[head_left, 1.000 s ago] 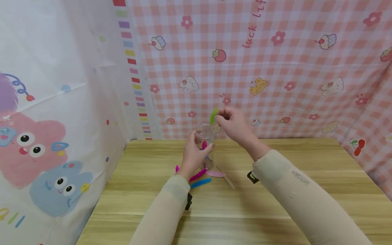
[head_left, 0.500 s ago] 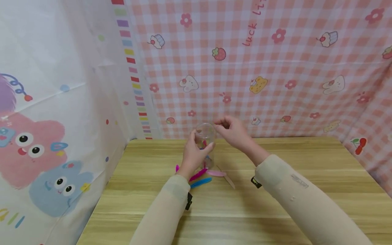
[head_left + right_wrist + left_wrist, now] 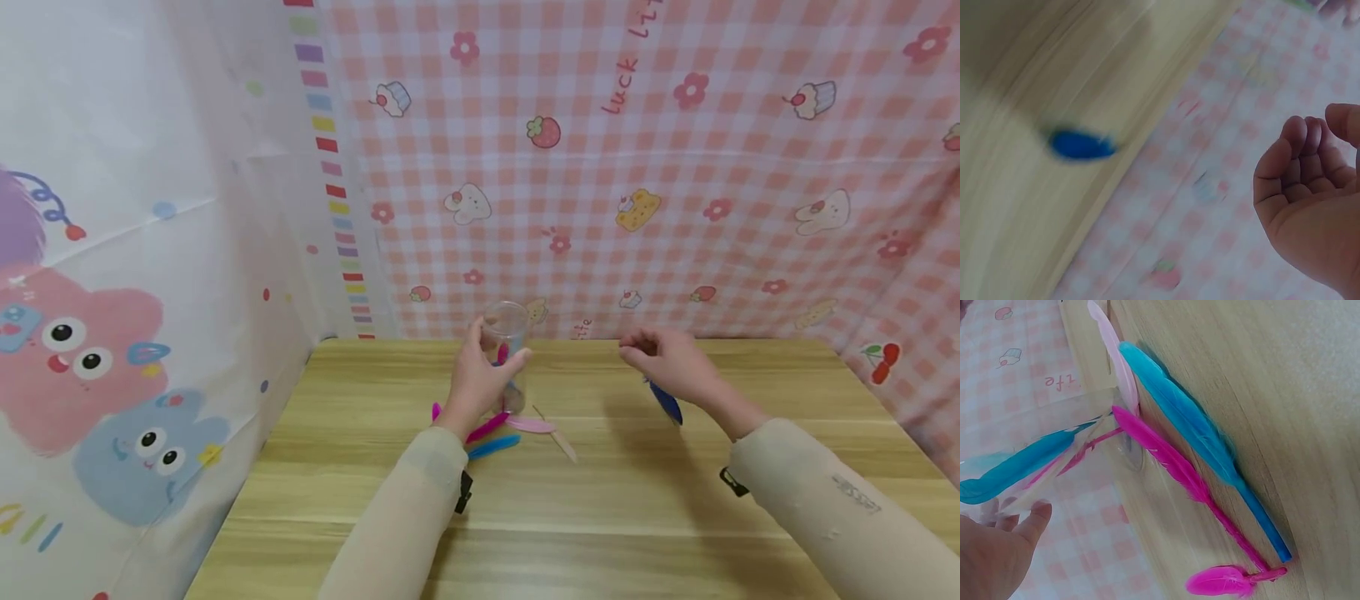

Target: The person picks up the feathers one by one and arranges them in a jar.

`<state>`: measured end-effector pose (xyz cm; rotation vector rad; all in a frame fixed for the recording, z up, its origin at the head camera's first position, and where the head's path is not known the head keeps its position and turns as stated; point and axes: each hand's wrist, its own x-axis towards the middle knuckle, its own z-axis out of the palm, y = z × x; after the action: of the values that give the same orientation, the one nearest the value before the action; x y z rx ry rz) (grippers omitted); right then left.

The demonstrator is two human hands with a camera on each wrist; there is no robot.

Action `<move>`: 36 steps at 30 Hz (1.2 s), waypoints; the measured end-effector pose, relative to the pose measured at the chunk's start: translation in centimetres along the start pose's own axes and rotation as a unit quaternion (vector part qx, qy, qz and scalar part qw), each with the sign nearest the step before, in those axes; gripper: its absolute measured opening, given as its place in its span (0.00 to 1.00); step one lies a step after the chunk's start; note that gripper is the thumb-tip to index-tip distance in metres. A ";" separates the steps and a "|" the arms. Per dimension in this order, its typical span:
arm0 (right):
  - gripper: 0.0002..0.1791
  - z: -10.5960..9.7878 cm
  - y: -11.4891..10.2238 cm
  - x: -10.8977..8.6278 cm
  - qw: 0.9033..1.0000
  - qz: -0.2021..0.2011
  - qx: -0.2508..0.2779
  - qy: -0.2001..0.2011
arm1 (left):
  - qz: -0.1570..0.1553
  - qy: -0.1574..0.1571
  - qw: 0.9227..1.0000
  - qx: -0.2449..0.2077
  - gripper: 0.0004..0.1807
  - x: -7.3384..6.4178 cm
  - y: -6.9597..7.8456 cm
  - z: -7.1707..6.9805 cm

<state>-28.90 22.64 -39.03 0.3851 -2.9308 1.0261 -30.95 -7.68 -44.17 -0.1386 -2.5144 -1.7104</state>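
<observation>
A tall clear plastic cup [image 3: 516, 333] stands upright near the back edge of the table, and my left hand [image 3: 480, 375] grips it round the side. Through its wall in the left wrist view I see a blue feather [image 3: 1022, 464] and some magenta and cream ones. My right hand [image 3: 667, 360] is in the air to the right of the cup, its fingers loosely curled with nothing between them, as the right wrist view [image 3: 1310, 181] shows. Below that hand a dark blue feather [image 3: 666, 404] lies on the table.
By the cup's base lie a magenta feather [image 3: 487, 427], a turquoise feather [image 3: 495, 447], a light pink feather [image 3: 531, 426] and a cream feather [image 3: 564, 446]. A small magenta feather [image 3: 1219, 580] is by my left wrist. A checked cloth [image 3: 585, 167] hangs behind the wooden table [image 3: 600, 533].
My right hand had a green feather above the cup's rim; it has since let go and moved right and down, over the dark blue feather. The left hand stays on the cup.
</observation>
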 end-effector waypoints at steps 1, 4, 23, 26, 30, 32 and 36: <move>0.18 -0.3 0.8 -0.2 1.000 0.006 -0.012 -0.002 | -0.001 0.000 1.000 -0.002 0.51 0.0 0.0 0.0; 0.20 -0.8 3.3 -0.4 0.998 0.025 -0.059 -0.026 | -0.003 -0.001 1.000 -0.006 0.50 0.0 -0.1 -0.1; 0.25 1.6 9.0 -1.4 0.973 0.105 -0.159 -0.131 | 0.011 0.005 1.000 0.005 0.48 0.1 -0.3 -0.1; 0.24 2.0 9.0 -1.4 0.974 0.094 -0.165 -0.124 | 0.011 0.004 1.000 0.004 0.47 0.1 -0.2 0.0; 0.22 2.5 9.0 -1.3 0.976 0.089 -0.159 -0.121 | 0.010 0.003 1.000 0.000 0.46 0.1 -0.1 0.0; 0.21 2.6 9.0 -1.3 0.976 0.087 -0.156 -0.122 | 0.011 0.002 1.000 0.002 0.46 0.0 0.0 0.1; 0.15 3.0 9.0 -1.3 0.978 0.076 -0.154 -0.120 | 0.009 0.003 1.000 0.008 0.48 0.0 0.0 0.1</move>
<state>-29.54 27.94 -47.01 0.2958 -3.3090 0.5506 -30.93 -7.55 -44.22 -0.1533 -2.5135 -1.6808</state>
